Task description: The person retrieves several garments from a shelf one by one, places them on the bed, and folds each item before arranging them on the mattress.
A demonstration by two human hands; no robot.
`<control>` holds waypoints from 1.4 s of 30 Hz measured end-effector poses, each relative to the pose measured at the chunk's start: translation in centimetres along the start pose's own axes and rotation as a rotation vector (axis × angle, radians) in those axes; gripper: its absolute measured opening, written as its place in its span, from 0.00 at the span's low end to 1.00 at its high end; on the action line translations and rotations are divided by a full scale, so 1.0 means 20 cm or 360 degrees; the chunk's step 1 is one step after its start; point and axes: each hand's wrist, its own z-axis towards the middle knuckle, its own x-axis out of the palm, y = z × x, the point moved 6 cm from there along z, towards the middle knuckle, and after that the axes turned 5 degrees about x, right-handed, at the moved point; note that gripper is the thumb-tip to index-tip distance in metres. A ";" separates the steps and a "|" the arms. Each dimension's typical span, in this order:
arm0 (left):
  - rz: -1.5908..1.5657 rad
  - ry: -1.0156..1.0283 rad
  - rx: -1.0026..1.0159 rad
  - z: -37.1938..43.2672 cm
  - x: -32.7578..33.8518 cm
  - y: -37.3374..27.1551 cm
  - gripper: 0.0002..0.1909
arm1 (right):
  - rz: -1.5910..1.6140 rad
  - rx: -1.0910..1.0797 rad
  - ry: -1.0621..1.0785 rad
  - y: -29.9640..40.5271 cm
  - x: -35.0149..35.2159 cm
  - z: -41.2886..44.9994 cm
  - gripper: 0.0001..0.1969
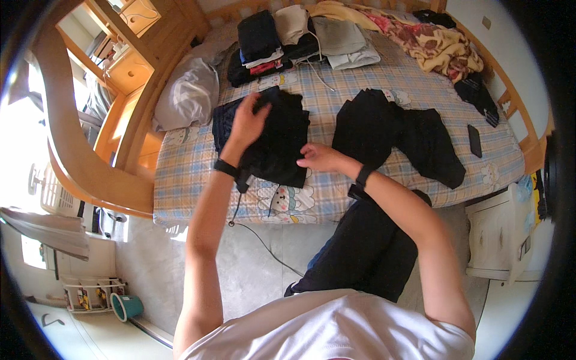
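Note:
A dark folded garment [274,144] lies on the plaid bedsheet in front of me, over navy cloth at its left side. My left hand [250,118] is over its upper left part, fingers spread; I cannot tell whether it touches the cloth. By the garment's right edge is my right hand [320,157], its fingers curled, with no cloth plainly in them. Another pair of black trousers [400,130] lies loosely spread to the right. Black drawstrings hang from the near end of the garment towards the bed's edge.
Folded clothes [258,38] are stacked at the bed's far side, beside folded grey garments [339,36]. A grey pillow [189,90] lies left, a patterned blanket [427,45] far right. A black phone [474,141] rests near the right rail. A white cabinet [490,229] stands beside the bed.

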 end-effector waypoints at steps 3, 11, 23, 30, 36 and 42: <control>-0.0351 -0.0194 -0.0176 0.12 -0.27 -0.16 0.12 | 0.0350 0.0262 -0.0096 0.01 0.03 0.05 0.29; -0.1684 -0.0786 -0.0549 0.04 -0.93 -0.13 0.18 | 0.0801 0.0041 -0.0974 -0.16 0.20 0.40 0.29; -0.1379 -0.1742 -0.2103 -1.96 -0.91 1.01 0.24 | 0.1145 0.0544 -0.0045 -0.29 0.12 0.22 0.10; -0.1037 -0.1132 -0.1662 -1.78 -0.85 0.67 0.24 | 0.0925 0.0433 0.0061 -0.26 -0.09 -0.03 0.30; 0.0701 -0.0830 -0.1300 -1.69 -1.03 0.66 0.26 | 0.0624 0.0267 -0.0059 -0.22 -0.17 0.03 0.34; 0.1194 -0.0361 -0.0935 -1.30 -0.89 0.64 0.26 | 0.1006 0.0154 0.0050 -0.03 -0.16 0.05 0.34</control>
